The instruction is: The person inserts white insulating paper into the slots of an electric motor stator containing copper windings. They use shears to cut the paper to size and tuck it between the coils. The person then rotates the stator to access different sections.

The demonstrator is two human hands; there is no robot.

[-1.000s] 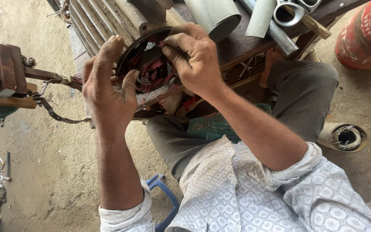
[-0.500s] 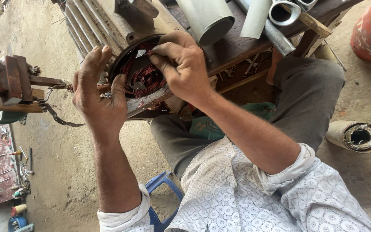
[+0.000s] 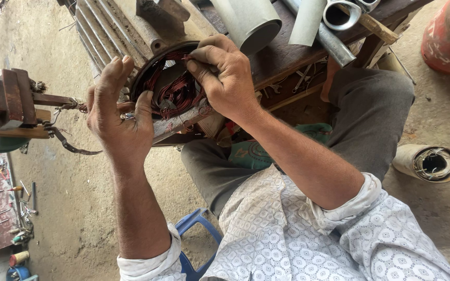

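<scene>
Nearest is a rolled-up sleeve of pale patterned cloth, and below the person's knees the rim of a blue plastic stool shows on the dusty concrete floor. Past the forearms, the left hand is spread against the outside of a round motor stator, its thumb hooked over the near rim and its fingers stretched along the left side, bracing it rather than clenching. The right hand curls over the stator's top right rim, its fingers pinched together on the reddish copper wire coiled inside the dark metal ring. The stator rests tilted at the near edge of a worn wooden table. Farther back on the table lie ribbed steel bars, grey plastic pipes and a shiny metal tube.
</scene>
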